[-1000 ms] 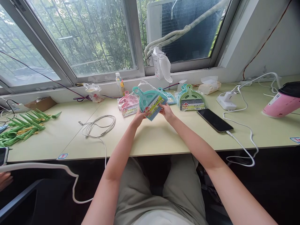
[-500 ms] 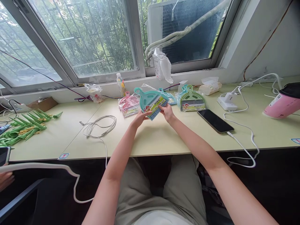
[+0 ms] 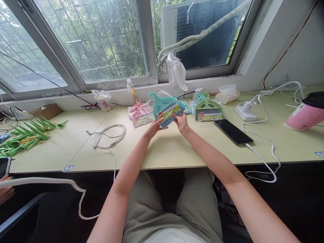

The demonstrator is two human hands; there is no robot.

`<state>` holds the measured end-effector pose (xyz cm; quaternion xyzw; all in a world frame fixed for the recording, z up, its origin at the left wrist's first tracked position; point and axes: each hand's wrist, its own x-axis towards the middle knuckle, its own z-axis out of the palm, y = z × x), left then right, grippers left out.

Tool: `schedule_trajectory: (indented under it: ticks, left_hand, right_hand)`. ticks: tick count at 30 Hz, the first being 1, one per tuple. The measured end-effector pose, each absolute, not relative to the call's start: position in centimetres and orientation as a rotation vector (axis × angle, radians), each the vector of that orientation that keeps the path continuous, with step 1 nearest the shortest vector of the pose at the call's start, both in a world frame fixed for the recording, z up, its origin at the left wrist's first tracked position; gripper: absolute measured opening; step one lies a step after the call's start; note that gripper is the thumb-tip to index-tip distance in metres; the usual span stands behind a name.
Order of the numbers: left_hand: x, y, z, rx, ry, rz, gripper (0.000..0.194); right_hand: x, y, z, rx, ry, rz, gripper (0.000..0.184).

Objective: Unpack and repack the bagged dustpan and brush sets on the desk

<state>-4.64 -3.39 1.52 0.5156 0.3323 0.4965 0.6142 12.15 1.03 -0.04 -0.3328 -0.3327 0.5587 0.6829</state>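
Note:
Both hands hold a small teal dustpan-and-brush set (image 3: 164, 105) in a clear wrapper above the pale desk (image 3: 167, 148). My left hand (image 3: 155, 126) grips its lower left edge. My right hand (image 3: 180, 121) pinches its lower right corner by the printed label. A pink set (image 3: 140, 113) lies on the desk just left of it. A green set (image 3: 207, 108) lies to its right, with another teal set partly hidden behind.
A black phone (image 3: 233, 131) on a white cable lies right of my hands. A coiled white cable (image 3: 107, 135) lies to the left, and green plastic pieces (image 3: 25, 135) at far left. A pink appliance (image 3: 305, 113) is at far right. Another person's hand (image 3: 5, 194) shows at the left edge.
The teal set has shifted slightly right and tilted further, held in both hands throughout. The view has drifted a little.

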Motion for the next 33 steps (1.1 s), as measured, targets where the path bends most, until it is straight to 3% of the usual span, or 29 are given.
schedule_trajectory:
  ticks: [6,11,18,27,33]
  left_hand:
    - [-4.1,-3.6,0.9,1.209,0.720,0.925,0.060]
    - [-4.1,-3.2,1.5,1.136,0.775,1.316,0.056]
    - [-3.5,-3.6,1.4,1.093,0.726,1.381,0.046]
    - [-2.5,-3.7,0.4,1.166,0.725,1.128,0.060]
    - [-2.4,-3.4,0.6,1.156,0.757,1.246,0.063]
  right_hand:
    - [11.9,0.3,0.3,-0.730,-0.754,1.232,0.035]
    - [12.0,0.5,0.6,-0.768,-0.702,1.224,0.030]
    - [11.7,0.4,0.7,-0.700,-0.727,1.277,0.026]
    - [12.0,-0.1,1.3,-0.707,-0.743,1.223,0.026]
    - [12.1,0.0,1.2,-0.719,-0.797,1.214,0.027]
